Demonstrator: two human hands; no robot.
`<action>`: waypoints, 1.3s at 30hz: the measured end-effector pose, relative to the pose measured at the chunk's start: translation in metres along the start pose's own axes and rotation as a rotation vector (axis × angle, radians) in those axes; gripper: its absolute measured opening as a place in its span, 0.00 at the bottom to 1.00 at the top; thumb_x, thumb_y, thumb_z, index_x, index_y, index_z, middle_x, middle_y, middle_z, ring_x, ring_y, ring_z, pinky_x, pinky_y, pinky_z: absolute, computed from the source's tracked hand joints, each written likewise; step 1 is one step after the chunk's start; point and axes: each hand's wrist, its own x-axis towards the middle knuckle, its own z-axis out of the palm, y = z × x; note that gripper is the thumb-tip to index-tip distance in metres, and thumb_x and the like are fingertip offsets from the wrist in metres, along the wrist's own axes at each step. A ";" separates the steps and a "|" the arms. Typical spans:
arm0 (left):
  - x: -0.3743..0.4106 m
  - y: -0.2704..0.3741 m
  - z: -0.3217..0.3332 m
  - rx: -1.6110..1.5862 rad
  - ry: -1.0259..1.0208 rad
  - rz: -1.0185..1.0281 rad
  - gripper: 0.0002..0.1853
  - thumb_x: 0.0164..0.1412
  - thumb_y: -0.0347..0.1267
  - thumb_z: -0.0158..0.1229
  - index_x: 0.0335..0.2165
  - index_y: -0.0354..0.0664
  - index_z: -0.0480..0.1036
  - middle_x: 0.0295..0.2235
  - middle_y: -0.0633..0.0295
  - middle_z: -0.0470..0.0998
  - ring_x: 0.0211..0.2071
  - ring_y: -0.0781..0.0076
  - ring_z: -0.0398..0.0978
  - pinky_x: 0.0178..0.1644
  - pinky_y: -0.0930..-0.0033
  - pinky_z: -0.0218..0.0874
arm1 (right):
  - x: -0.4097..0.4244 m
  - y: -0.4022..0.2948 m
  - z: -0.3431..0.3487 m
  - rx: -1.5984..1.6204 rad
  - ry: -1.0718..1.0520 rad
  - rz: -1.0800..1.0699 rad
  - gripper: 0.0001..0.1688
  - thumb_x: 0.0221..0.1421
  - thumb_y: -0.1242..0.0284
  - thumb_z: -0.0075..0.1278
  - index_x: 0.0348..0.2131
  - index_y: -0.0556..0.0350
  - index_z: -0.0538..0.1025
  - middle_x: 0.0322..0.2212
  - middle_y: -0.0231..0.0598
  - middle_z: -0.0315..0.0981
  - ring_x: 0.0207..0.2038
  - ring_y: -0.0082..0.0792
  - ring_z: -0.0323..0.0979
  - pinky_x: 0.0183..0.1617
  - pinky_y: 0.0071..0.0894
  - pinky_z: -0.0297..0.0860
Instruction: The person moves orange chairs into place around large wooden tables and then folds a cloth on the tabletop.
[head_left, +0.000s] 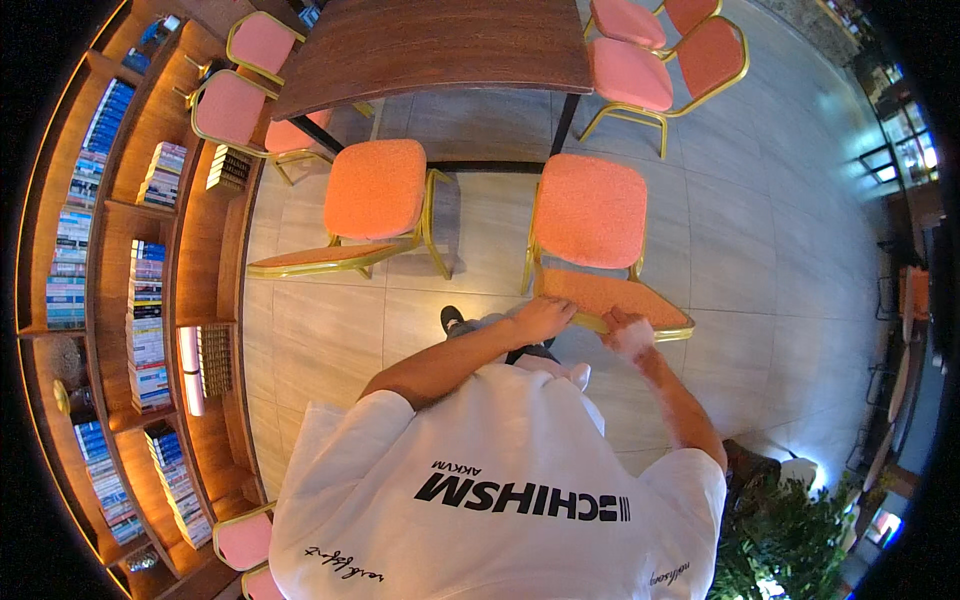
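Both hands are at the top of the backrest (611, 294) of a gold-framed chair with an orange padded seat (590, 210). My left hand (545, 318) has its fingers curled over the near edge of the backrest, towards its left end. My right hand (628, 330) grips the same edge further right, with the fingers bent over the rim. The chair faces a dark wooden table (442, 52). To its left stands a matching chair with an orange seat (376, 187), its backrest (322, 257) turned towards me.
More gold-framed chairs stand at the table's right (632, 73) and left (231, 107). A wooden bookshelf (101, 300) with many books curves along the left. A leafy plant (784, 532) is at the lower right. Black table legs (566, 124) reach the tiled floor (330, 330).
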 end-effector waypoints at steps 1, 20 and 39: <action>-0.005 -0.002 -0.001 0.039 -0.006 0.011 0.23 0.51 0.35 0.54 0.44 0.34 0.65 0.41 0.50 0.72 0.44 0.54 0.70 0.48 0.59 0.62 | 0.001 -0.005 0.003 0.000 0.015 -0.003 0.16 0.35 0.63 0.58 0.25 0.50 0.72 0.24 0.34 0.67 0.21 0.39 0.71 0.23 0.39 0.68; -0.133 -0.086 -0.077 0.039 0.090 -0.071 0.20 0.52 0.33 0.51 0.44 0.34 0.66 0.42 0.50 0.72 0.44 0.56 0.71 0.49 0.61 0.61 | 0.114 -0.128 0.023 0.102 -0.009 -0.096 0.15 0.34 0.66 0.58 0.25 0.51 0.71 0.24 0.35 0.67 0.21 0.38 0.72 0.23 0.37 0.68; -0.245 -0.196 -0.172 0.350 0.275 -0.335 0.28 0.46 0.31 0.56 0.49 0.42 0.64 0.44 0.52 0.70 0.50 0.56 0.64 0.59 0.48 0.44 | 0.227 -0.206 0.043 0.062 -0.017 -0.131 0.16 0.37 0.63 0.59 0.25 0.52 0.72 0.23 0.36 0.68 0.22 0.38 0.73 0.24 0.37 0.69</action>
